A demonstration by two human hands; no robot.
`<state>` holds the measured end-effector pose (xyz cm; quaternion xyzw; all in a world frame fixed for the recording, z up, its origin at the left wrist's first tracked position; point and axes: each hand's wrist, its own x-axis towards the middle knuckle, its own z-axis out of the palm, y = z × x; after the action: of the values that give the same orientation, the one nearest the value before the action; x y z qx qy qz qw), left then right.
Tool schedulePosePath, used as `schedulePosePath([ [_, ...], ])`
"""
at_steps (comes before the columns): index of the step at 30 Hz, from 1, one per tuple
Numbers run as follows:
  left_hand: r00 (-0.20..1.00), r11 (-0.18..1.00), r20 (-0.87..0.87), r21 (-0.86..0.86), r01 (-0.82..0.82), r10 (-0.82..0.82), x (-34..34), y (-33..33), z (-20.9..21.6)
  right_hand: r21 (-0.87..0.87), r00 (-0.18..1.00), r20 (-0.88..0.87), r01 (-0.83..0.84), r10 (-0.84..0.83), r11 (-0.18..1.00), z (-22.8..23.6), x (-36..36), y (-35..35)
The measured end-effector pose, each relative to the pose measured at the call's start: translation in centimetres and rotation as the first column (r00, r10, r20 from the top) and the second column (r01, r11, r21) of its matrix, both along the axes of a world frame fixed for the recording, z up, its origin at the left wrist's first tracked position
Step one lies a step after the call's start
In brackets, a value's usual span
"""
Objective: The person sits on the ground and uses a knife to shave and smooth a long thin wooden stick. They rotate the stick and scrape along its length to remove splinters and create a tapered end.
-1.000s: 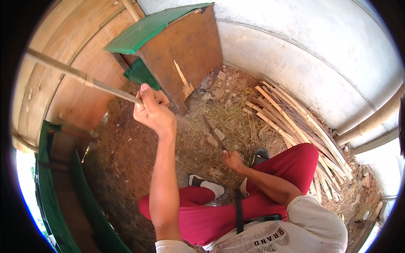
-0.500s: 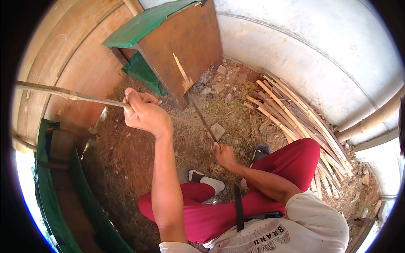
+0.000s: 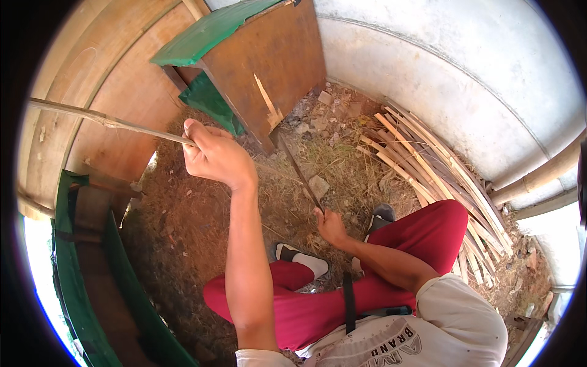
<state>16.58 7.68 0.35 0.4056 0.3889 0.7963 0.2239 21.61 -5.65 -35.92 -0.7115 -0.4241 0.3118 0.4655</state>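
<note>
bamboo strip (image 3: 110, 120), long, thin and grey-brown, stretches from the left edge of the view to the person's left hand (image 3: 217, 156), which is raised in front of the body and pinches it between the thumb and curled fingers; a fainter length appears beyond the wrist, running toward the knife, though against the ground i cannot tell whether the two touch. the right hand (image 3: 332, 227), lower and nearer the knees, is wrapped around the near end of a long, dark-bladed knife (image 3: 298, 172), its handle mostly hidden in the grip, the blade slanting up and leftward toward the foot of a brown wooden box (image 3: 269, 67). that box has a green covering (image 3: 214, 33) over its top and a pale, splintered streak (image 3: 266, 101) on its side. to the right, a pile of split bamboo (image 3: 431, 168) lies on the ground beside a whitish curved-looking wall (image 3: 440, 67). at the left stand a plywood wall (image 3: 128, 98) and, below it, a green-edged trough (image 3: 92, 275). the person sits with bent legs in dark red trousers (image 3: 422, 235), over earth strewn with dry grass (image 3: 202, 208).
</note>
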Motion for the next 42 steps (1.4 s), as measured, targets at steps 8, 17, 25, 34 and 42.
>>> schedulePosePath([
  [8, 0.996, 0.997, -0.085, 0.074, -0.023, 0.029, 0.3, 0.1, -0.4, -0.323, 0.996, 0.045, -0.064, 0.082, 0.944, -3.9, 2.7, 0.4],
  [17, 0.983, 0.976, -0.128, 0.156, 0.149, -0.129, -0.6, -0.4, -1.1, -0.095, 0.993, -0.113, -0.056, 0.046, 0.994, 5.0, 1.0, 1.1],
  [25, 0.955, 0.950, -0.028, 0.099, 0.295, -0.294, -0.4, -1.1, -1.7, -0.172, 0.992, 0.070, -0.093, 0.106, 0.981, -0.6, 2.5, 0.0],
  [34, 0.987, 0.986, -0.050, 0.063, 0.156, -0.153, -1.4, -1.3, -2.0, -0.076, 0.991, 0.080, -0.104, 0.110, 0.992, 1.7, 0.4, -0.3],
  [42, 0.987, 0.986, -0.025, 0.047, 0.161, -0.160, -1.8, -1.3, -1.4, -0.541, 0.965, 0.125, -0.128, 0.230, 0.831, -6.3, 5.1, -1.0],
])
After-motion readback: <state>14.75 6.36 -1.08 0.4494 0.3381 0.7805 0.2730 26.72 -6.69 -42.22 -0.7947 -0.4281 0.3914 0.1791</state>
